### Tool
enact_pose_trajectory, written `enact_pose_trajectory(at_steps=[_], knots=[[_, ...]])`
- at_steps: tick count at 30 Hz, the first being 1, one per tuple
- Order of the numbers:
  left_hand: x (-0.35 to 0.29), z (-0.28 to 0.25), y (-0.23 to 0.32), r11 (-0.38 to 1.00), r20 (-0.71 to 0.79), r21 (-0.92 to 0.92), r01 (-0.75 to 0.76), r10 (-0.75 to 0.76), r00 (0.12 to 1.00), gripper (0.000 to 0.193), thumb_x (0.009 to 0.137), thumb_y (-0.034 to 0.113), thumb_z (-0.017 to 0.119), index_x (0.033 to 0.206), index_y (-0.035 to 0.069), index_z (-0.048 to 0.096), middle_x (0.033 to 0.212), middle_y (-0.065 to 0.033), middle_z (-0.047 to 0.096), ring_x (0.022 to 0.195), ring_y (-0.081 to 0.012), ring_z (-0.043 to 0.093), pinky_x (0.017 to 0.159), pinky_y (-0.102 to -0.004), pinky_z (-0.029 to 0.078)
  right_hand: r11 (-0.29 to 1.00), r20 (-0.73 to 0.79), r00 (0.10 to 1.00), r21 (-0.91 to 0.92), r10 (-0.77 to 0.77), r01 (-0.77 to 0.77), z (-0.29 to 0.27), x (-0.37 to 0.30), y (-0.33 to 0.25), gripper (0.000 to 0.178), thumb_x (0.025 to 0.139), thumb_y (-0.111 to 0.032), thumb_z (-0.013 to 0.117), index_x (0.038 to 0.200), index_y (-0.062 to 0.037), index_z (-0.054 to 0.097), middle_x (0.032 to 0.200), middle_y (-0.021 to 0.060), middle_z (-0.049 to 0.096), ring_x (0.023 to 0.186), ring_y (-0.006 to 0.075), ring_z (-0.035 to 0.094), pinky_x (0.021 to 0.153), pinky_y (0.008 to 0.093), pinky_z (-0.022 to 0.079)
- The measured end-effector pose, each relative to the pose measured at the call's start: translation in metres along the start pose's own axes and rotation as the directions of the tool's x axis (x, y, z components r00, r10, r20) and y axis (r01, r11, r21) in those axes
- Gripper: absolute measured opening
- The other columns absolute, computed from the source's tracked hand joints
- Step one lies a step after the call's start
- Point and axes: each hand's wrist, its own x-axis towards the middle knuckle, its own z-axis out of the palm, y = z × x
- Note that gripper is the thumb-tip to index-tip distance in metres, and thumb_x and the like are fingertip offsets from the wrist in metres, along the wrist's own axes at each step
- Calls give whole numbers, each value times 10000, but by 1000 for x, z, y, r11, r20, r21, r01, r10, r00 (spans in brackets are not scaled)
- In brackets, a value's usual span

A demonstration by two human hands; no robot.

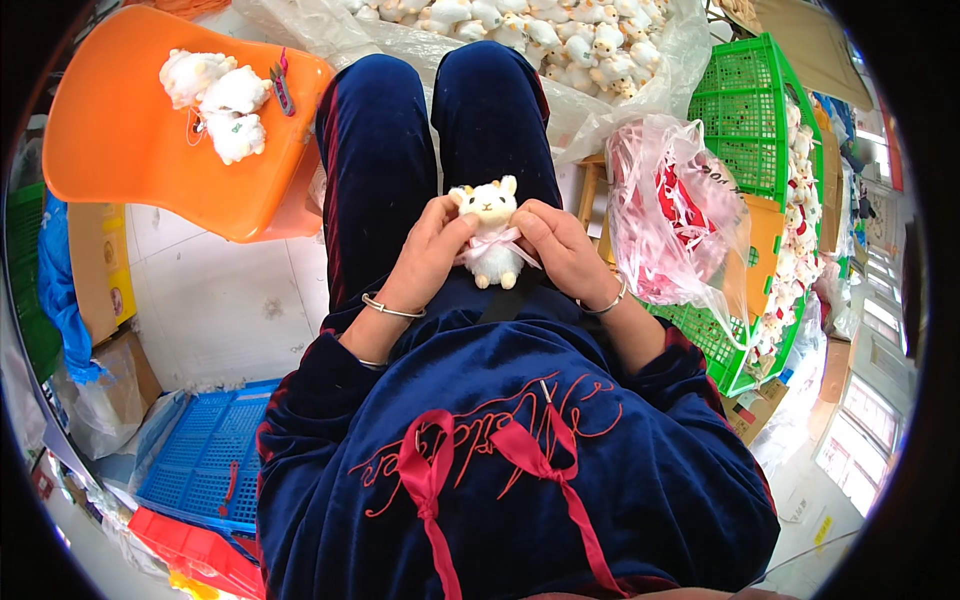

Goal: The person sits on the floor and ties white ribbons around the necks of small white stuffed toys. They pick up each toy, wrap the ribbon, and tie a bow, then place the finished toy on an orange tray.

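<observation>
A small white plush toy (488, 205) with a cream face, little ears and stubby feet sits upright on my lap, its front toward me. Round its neck runs a pale pink ribbon (495, 243) tied in a bow. My left hand (437, 245) is closed on the toy's left side, thumb by the cheek. On the other side my right hand (560, 243) pinches at the toy's head and the ribbon's end; its fingertips are partly hidden behind the toy.
An orange chair (120, 110) at left bears several white plush toys (235, 105) and thread snips (282, 90). Ahead lies a clear bag (690, 60) of plush toys. At right are a bag of pink ribbons (670, 210) and a green crate (740, 110); a blue crate (205, 450) stands lower left.
</observation>
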Motion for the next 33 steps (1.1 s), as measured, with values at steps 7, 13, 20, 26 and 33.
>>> enact_pose_trajectory(at_steps=[7,13,20,26,33], knots=[[-3,8,9,951,75,262,-164,150,986,478,903,244,750,1263,-22,583,1119,-99,688,1003,-156,664,898,-309,540,1000,37,999,-15,-20,21,1,-2,-5,231,1060,-207,549,922,-25,582,777,-16,543,713,79,475,653,266,439],[-2,5,10,873,48,461,-158,153,987,430,865,201,734,1222,-15,630,1098,-87,709,998,-148,672,908,-301,530,996,31,999,-84,-25,28,3,0,0,181,1039,-172,579,936,-23,570,790,-5,572,744,84,499,671,273,459],[-1,2,6,841,46,508,-185,188,981,405,842,152,694,1205,-17,635,1056,-73,712,947,-134,670,870,-287,533,997,47,999,77,-24,20,9,0,11,185,1070,-212,555,993,-46,579,860,-47,553,779,43,469,669,233,423],[3,-3,-6,913,39,356,-201,200,979,421,808,186,720,1159,-33,643,1014,-110,709,907,-166,680,824,-320,545,991,96,994,125,44,-56,7,2,4,203,1071,-242,561,983,-61,585,832,-54,545,739,31,461,647,210,405],[3,-9,-3,978,88,174,-115,101,991,376,903,137,656,1238,-28,615,1169,-99,686,1034,-147,651,903,-295,524,964,38,996,251,83,-90,-3,-1,2,171,1041,-191,604,1017,-23,588,904,12,642,796,60,607,721,230,521]])
